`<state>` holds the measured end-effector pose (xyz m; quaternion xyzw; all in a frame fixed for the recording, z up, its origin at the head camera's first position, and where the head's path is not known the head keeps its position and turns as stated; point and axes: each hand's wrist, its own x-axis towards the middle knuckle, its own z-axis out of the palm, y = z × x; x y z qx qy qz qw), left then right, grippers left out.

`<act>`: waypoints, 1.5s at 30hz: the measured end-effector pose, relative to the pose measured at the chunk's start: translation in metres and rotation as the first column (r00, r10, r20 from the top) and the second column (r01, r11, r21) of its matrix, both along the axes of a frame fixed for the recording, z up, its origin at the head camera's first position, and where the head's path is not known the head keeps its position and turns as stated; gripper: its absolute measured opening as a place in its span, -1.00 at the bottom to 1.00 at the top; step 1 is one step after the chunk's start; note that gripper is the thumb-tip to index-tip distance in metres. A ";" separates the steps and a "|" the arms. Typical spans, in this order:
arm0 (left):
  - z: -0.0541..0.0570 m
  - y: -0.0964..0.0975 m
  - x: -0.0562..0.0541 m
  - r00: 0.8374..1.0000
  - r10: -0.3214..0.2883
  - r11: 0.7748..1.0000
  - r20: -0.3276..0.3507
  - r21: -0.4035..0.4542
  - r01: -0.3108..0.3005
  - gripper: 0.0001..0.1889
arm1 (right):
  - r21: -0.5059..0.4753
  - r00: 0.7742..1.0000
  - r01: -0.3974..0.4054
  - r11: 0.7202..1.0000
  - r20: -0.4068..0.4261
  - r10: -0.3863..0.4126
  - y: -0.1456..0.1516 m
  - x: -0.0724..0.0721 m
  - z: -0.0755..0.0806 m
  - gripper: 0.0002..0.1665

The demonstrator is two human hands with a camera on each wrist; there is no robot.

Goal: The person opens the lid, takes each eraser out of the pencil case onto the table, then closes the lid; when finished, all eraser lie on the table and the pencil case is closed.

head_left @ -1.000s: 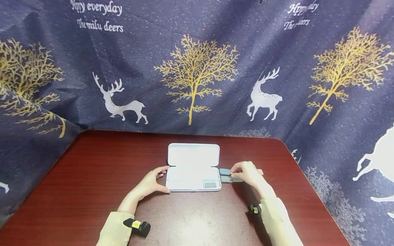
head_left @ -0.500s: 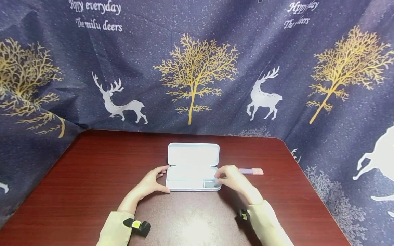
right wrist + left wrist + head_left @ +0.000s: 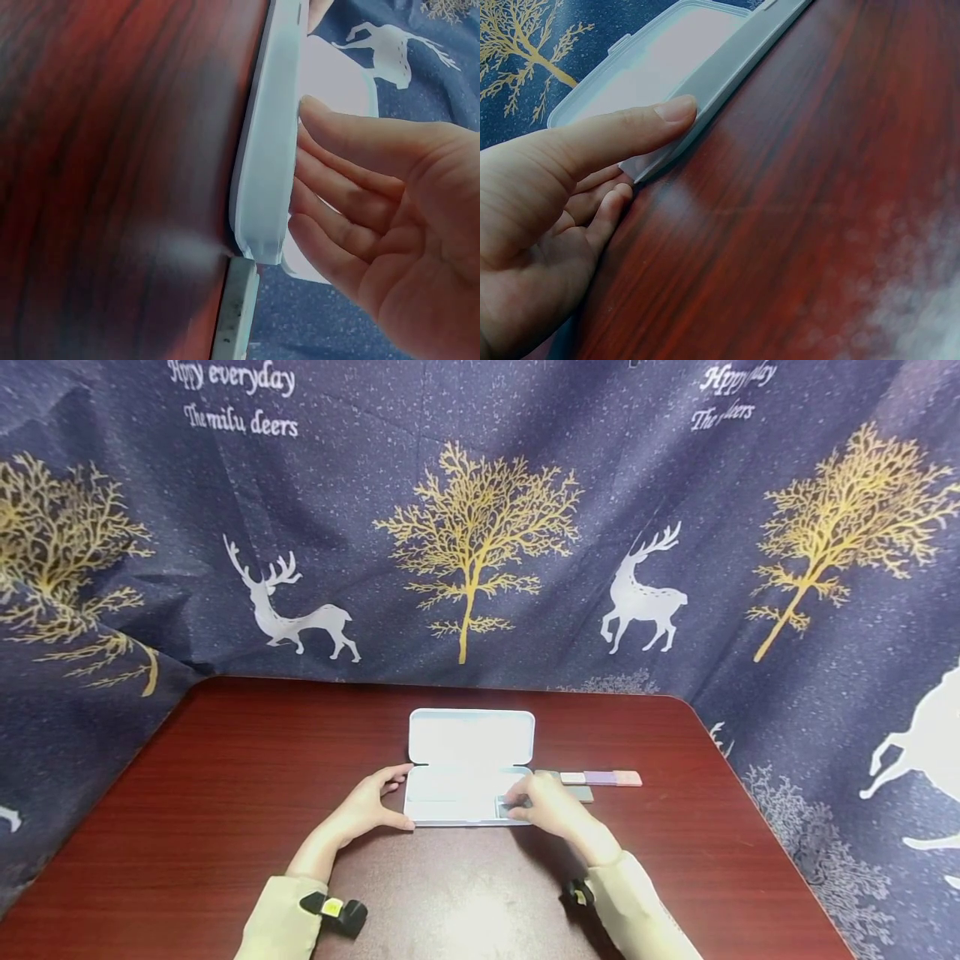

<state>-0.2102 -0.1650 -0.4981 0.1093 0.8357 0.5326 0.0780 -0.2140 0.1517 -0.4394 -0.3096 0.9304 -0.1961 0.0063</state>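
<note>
An open white hinged case (image 3: 450, 811) lies flat on the table, its lid (image 3: 472, 737) raised at the back. My left hand (image 3: 363, 810) holds its left end, thumb on the front wall and fingers behind, as the left wrist view also shows. My right hand (image 3: 551, 806) reaches over the right end, thumb and fingers curled into the small front compartment. They appear to pinch a small blue-grey block (image 3: 504, 808), mostly covered by the fingers. In the right wrist view, the case wall (image 3: 266, 142) hides what lies between the fingertips.
Right of the case lie a grey-green block (image 3: 581, 793) and a row of flat pieces: white (image 3: 572, 778), purple (image 3: 599, 778) and pink (image 3: 628, 779). A patterned cloth (image 3: 525, 610) hangs behind the red-brown table (image 3: 300, 727).
My right hand has moved left, from the blocks beside the case into its right compartment. The row of pieces is uncovered now. My left hand and the case have stayed in place.
</note>
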 end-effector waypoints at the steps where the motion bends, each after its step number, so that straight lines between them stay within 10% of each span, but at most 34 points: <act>1: 0.000 0.000 0.000 1.000 -0.001 1.000 0.000 -0.001 0.001 0.03 | -0.003 1.000 -0.004 1.000 0.004 0.004 -0.001 0.000 0.000 -0.83; 45: -0.003 0.000 -0.002 1.000 -0.012 1.000 -0.011 -0.011 0.012 0.02 | 0.008 1.000 0.000 1.000 -0.020 0.000 -0.002 0.003 -0.002 -0.85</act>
